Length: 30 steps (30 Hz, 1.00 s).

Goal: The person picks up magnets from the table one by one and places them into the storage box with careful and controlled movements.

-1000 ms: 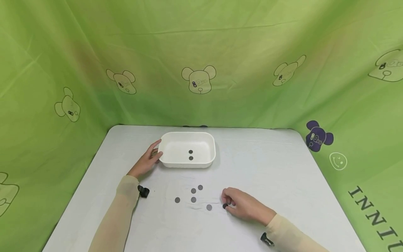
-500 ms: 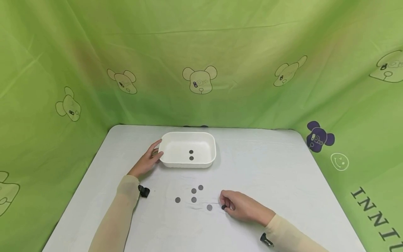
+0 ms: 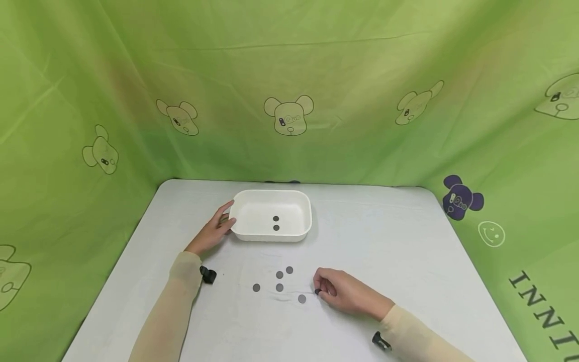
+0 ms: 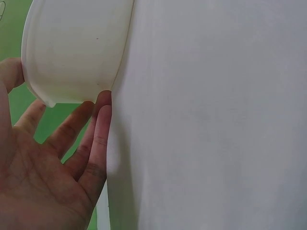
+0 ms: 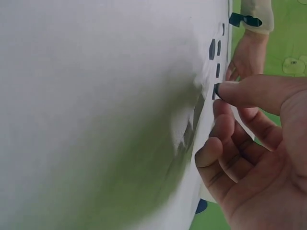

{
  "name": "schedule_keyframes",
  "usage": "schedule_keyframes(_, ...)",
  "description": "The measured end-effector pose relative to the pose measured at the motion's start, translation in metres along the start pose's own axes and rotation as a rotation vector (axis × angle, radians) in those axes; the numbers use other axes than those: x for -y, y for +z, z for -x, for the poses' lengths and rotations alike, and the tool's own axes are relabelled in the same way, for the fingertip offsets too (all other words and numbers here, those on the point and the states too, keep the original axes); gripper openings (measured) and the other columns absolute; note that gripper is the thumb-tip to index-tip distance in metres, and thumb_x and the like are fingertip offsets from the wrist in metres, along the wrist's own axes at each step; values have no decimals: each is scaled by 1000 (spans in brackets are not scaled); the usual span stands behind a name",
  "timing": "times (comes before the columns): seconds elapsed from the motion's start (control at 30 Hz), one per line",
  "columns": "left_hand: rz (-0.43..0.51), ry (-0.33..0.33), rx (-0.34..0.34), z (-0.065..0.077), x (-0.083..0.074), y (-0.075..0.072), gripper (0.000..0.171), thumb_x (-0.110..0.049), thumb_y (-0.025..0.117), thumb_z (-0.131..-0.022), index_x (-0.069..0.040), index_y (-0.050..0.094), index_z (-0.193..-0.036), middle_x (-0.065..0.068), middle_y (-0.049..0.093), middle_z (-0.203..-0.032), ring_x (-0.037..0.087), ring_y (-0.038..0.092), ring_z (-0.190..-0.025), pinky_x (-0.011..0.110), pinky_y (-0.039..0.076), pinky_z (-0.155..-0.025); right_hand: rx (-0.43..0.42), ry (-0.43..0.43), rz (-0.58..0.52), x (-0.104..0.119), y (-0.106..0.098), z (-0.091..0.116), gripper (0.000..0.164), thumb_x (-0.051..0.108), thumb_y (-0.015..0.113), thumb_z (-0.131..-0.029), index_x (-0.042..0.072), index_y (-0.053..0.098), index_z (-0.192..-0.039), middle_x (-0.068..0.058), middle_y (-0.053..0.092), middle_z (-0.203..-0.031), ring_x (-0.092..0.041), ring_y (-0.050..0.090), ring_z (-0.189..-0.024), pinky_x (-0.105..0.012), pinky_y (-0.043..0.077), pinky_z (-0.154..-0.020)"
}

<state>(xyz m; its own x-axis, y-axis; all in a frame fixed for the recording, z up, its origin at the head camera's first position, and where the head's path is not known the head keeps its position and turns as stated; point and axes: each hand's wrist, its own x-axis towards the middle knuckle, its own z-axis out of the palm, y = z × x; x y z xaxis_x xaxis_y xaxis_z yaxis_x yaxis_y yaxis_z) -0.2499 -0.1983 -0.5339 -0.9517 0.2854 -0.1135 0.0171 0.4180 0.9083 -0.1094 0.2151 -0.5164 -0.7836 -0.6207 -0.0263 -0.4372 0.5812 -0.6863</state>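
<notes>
In the head view a white plastic tub (image 3: 253, 236) stands toward the back of the table, with two small dark round discs (image 3: 276, 218) on its floor. My left hand (image 3: 211, 234) holds the tub's left end, thumb at the rim and fingertips against the outer wall, as the left wrist view of the tub (image 4: 76, 52) shows. My right hand (image 3: 346, 294) pinches a dark disc (image 3: 317, 291) between thumb and index finger, the other fingers curled. Left of it, several grey discs (image 3: 279, 287) lie loose on the cloth, the closest disc (image 3: 301, 298) just beside my fingertips.
A white cloth (image 3: 384, 241) with small creases covers the table. Green curtains (image 3: 289, 60) printed with bear heads rise behind it and at both sides. A black strap piece (image 3: 208, 275) sits at my left wrist and a similar black piece (image 3: 381, 341) at my right wrist.
My right hand has shifted slightly left and lately a little farther from me, the dark disc in its fingertips. The left hand, the tub and the loose discs stay put.
</notes>
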Motion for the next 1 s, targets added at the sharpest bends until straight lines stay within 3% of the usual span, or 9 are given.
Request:
schedule_keyframes(0.23, 8, 0, 6, 0, 1, -1, 68, -35, 53, -115, -34, 18, -173, 22, 43, -166, 40, 54, -144, 56, 45, -119, -68, -28, -22, -4, 1, -8, 22, 2, 74, -98, 20, 63, -102, 13, 52, -79, -1, 50, -72, -21, 49, -64)
schedule_keyframes(0.43, 6, -9, 4, -2, 2, -1, 70, -43, 55, -114, -39, 18, -172, 18, 44, -167, 36, 56, -144, 54, 46, -119, -146, -72, -40, -7, -1, -15, 22, -2, 75, -96, 17, 65, -103, 12, 55, -83, -5, 55, -76, -22, 51, -67)
schedule_keyframes(0.77, 2, -15, -4, -1, 1, -1, 71, -44, 56, -113, -38, 18, -173, 19, 44, -167, 38, 52, -147, 55, 42, -121, -210, -25, -58, -4, -5, -27, 20, 3, 77, -97, 18, 66, -103, 12, 59, -86, -4, 56, -77, -23, 53, -68)
schedule_keyframes(1.0, -4, -8, -6, -1, 1, 0, 68, -36, 54, -115, -36, 19, -173, 21, 44, -166, 40, 50, -148, 58, 38, -123, -252, -44, -66, -7, -9, -39, 18, 4, 78, -97, 17, 67, -103, 11, 63, -89, -5, 58, -79, -24, 54, -69)
